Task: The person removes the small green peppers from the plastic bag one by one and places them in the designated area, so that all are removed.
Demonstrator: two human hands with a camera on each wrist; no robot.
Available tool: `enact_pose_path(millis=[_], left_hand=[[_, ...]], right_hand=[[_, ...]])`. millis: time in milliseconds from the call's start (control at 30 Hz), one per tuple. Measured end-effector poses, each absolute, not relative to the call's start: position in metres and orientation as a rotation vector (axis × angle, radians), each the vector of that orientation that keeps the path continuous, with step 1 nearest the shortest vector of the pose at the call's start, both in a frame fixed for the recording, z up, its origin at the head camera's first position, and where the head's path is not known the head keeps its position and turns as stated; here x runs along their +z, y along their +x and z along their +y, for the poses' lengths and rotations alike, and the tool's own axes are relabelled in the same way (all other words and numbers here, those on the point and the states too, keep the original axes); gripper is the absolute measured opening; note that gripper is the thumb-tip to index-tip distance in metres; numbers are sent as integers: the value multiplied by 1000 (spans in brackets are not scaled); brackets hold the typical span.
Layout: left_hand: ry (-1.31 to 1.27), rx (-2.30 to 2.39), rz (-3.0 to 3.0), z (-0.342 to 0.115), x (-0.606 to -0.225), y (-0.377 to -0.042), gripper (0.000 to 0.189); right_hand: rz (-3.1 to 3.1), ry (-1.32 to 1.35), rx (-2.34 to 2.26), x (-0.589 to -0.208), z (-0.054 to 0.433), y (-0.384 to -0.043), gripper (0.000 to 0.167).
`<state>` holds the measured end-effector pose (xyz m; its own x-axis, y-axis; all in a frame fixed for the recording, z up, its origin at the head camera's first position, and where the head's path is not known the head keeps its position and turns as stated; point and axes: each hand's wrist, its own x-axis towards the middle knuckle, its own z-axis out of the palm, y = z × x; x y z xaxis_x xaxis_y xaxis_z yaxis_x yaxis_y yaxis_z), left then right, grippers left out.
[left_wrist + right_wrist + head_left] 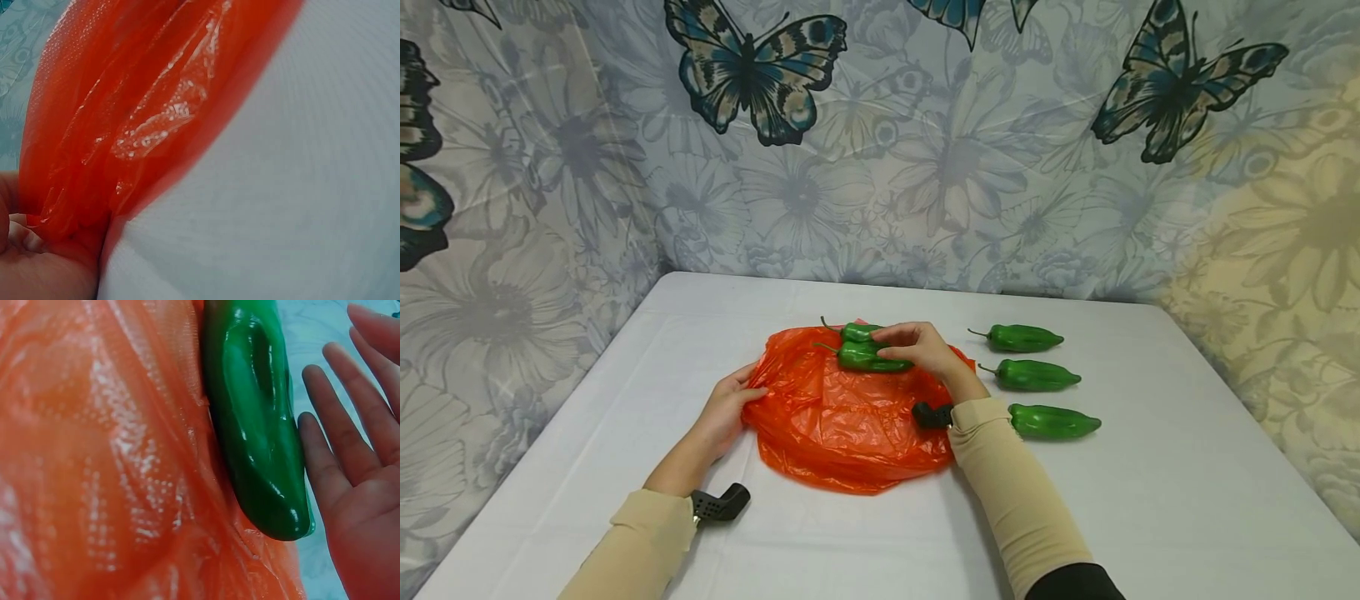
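An orange-red plastic bag (850,417) lies spread on the table, wrinkled and shiny. At its left edge, my left hand (726,408) grips the gathered plastic between thumb and fingers; the left wrist view shows the folds of the bag (137,119) bunched at that hand (47,262). Two green peppers lie side by side at the bag's upper part, a nearer pepper (868,358) and a farther pepper (853,331). Over their right ends is my right hand (921,346). In the right wrist view its extended fingers (334,419) are spread beside the shiny pepper (256,425).
Three more green peppers lie in a column right of the bag: a far pepper (1022,337), a middle pepper (1037,375) and a near pepper (1054,422), partly behind the right sleeve. The white-covered table (1150,500) meets a butterfly-and-flower patterned backdrop (925,167).
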<state>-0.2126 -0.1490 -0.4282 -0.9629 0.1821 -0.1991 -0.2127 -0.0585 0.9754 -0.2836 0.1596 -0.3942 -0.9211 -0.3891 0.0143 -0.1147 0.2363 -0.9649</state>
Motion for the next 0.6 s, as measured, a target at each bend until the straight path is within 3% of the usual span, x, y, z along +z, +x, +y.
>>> enact_pose_path(millis=[400, 600], left_hand=[[-51, 2107, 1946, -149, -427, -213, 58], [-53, 2102, 1951, -148, -427, -212, 58]], right_hand=[[2338, -566, -1596, -403, 155, -283, 25], [2383, -573, -1529, -402, 153, -281, 30]])
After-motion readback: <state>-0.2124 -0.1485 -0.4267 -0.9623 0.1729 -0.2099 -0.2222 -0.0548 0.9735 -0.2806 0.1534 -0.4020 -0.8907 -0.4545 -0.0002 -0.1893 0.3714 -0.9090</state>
